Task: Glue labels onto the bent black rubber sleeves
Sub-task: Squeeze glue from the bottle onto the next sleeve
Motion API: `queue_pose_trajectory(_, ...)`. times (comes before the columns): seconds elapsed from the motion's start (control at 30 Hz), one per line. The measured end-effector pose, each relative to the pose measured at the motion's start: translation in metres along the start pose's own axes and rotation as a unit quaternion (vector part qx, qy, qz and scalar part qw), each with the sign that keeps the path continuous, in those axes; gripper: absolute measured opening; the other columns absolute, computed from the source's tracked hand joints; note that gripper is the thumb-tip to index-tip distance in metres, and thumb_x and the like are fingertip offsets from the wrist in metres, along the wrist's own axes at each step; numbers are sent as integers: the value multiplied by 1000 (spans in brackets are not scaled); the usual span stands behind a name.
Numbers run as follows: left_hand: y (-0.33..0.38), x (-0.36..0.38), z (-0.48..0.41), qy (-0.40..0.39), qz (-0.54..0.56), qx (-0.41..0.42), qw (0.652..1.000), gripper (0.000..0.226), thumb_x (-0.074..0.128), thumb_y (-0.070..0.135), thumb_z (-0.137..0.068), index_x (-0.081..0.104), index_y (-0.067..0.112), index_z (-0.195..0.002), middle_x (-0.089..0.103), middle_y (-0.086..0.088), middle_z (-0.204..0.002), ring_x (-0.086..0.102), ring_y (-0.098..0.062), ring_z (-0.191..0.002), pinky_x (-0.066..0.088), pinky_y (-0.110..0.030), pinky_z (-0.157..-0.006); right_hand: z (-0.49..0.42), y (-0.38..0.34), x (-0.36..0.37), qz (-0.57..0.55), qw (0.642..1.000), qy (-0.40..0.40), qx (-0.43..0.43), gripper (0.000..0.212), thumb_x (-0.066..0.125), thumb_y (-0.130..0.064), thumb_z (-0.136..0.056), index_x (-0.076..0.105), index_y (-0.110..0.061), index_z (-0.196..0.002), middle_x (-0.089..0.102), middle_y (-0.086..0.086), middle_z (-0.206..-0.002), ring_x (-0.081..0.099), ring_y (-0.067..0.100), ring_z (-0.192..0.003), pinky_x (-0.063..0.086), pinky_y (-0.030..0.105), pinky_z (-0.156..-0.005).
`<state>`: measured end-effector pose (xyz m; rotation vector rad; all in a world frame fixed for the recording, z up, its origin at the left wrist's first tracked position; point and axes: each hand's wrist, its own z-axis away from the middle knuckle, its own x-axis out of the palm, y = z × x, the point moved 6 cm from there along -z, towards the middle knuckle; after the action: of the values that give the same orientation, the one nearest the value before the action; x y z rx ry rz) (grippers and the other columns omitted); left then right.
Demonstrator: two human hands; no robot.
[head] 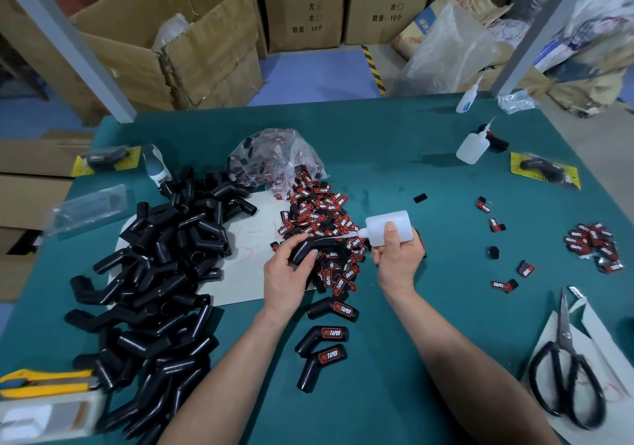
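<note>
Holding a bent black rubber sleeve in the left grip, centre of frame, above the green worktop. Grasping a white glue bottle in the right grip, with the nozzle aimed left at the sleeve. Behind both, a heap of red-and-black labels; at left, a pile of unlabelled sleeves; below the grips, three labelled sleeves.

The labels on three finished sleeves read "PROTAPER", as do those in the loose heap; cartons behind are printed "颜色", "左", "右", "数量: 10个".
</note>
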<state>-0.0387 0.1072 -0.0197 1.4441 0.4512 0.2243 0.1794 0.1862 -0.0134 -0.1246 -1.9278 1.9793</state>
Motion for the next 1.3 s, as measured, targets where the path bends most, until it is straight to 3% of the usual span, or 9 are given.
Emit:
queue_pose_trajectory(0.37, 1, 0, 2, 1, 3, 6, 1000, 40, 76, 14, -94, 67, 50, -110, 75, 25, -96, 71, 4, -77, 52, -9, -70, -1, 2, -1, 15, 1000, -4, -5, 32, 64, -47, -84, 55, -17, -79, 57, -3, -54, 44, 14, -35, 35, 21, -35)
queue_pose_trajectory(0.57, -1, 0, 0, 1, 8, 8, 1000, 49, 77, 16, -93, 66, 63, -106, 75, 24, -98, 72, 1, -77, 54, -12, -72, -1, 2, 0, 19, 1000, -5, -1, 32, 63, -48, -82, 55, -17, -78, 57, -4, -54, 44, 14, -35, 34, 21, -35)
queue_pose_trajectory(0.9, -2, 0, 0, -2, 9, 9, 1000, 39, 76, 29, -90, 66, 61, -111, 75, 24, -101, 73, -1, -82, 56, -14, -75, 0, -1, 1, 23, 1000, -7, -4, 33, 62, -47, -82, 55, -15, -79, 58, -3, -54, 45, 14, -35, 35, 22, -35)
queue_pose_trajectory(1.3, -1, -1, 0, 1, 1, 8, 1000, 51, 77, 17, -94, 65, 65, -107, 75, 25, -101, 73, -1, -86, 57, -16, -79, -1, 0, 0, 19, 1000, -7, -4, 32, 64, -46, -82, 55, -16, -80, 58, -2, -56, 45, 14, -35, 35, 22, -35)
